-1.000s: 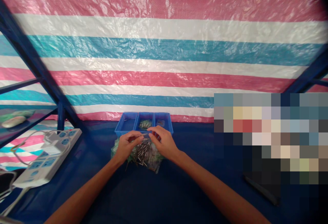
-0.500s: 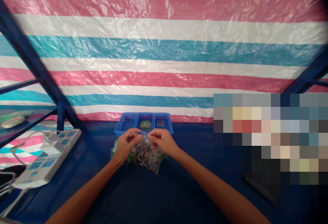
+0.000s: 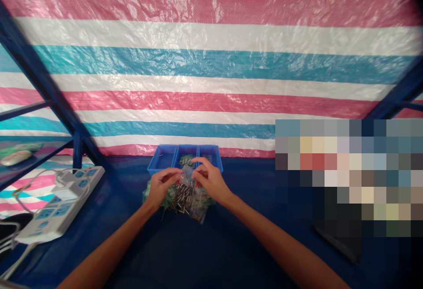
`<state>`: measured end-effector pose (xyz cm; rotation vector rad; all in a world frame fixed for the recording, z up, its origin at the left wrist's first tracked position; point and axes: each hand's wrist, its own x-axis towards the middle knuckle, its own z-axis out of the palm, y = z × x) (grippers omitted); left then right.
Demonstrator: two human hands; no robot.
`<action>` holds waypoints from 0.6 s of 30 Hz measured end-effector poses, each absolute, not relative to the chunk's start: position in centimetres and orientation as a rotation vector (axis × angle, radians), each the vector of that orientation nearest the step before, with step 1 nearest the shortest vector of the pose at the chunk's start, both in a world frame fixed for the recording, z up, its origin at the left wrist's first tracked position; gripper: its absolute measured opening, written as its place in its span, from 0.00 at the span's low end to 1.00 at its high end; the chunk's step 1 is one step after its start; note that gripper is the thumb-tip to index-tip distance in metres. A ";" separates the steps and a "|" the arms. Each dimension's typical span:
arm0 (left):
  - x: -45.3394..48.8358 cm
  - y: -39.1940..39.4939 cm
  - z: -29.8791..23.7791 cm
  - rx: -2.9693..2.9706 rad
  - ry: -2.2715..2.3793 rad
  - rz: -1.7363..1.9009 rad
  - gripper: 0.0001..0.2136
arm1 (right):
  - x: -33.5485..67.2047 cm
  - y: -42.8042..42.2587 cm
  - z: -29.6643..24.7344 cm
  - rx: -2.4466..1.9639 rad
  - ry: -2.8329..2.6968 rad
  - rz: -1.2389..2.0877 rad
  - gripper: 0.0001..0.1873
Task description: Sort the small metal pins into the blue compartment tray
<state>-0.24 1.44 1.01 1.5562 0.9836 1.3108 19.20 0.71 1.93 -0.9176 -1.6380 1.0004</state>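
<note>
My left hand (image 3: 161,186) pinches the left side of a small clear plastic bag (image 3: 187,172) between thumb and fingertips. Across from it, my right hand (image 3: 212,182) grips the bag's other side, its index finger lifted and stretched forward. Just below the fingers lies a heap of thin metal pins (image 3: 183,198), which could be screws or nails. Greenish clear bags (image 3: 150,192) spread around and under the heap, partly hidden by my hands. Another clear bag (image 3: 199,212) lies at the heap's lower right.
Behind my hands stands a blue three-section tray (image 3: 161,156); small bagged parts (image 3: 187,160) lie in its middle section. A white power strip (image 3: 62,209) with cables is at left. A dark flat object (image 3: 335,242) rests at right on the blue table (image 3: 139,253), below a pixelated area.
My right index finger has lifted and stretched forward. The small bag shows more fully between my hands, which have barely shifted.
</note>
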 end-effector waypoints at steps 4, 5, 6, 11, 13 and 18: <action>-0.4 1.8 0.8 1.478 0.847 1.325 0.07 | 19.3 0.5 2.3 -0.890 -1.716 0.908 0.18; -0.5 1.9 0.7 1.458 0.807 1.320 0.07 | 19.3 0.4 2.4 -0.892 -1.735 0.868 0.17; -0.4 2.0 0.7 1.444 0.778 1.310 0.08 | 19.3 0.3 2.5 -0.893 -1.752 0.819 0.16; -0.2 1.6 0.7 1.535 0.845 1.211 0.11 | 19.4 -0.1 3.2 -0.885 -1.775 0.553 0.06; -0.1 1.2 1.0 1.710 0.901 1.174 0.09 | 19.5 -0.1 3.2 -0.889 -1.783 0.495 0.05; 0.1 0.7 1.4 2.001 0.963 1.174 0.15 | 19.4 0.1 2.7 -0.918 -1.789 0.538 0.04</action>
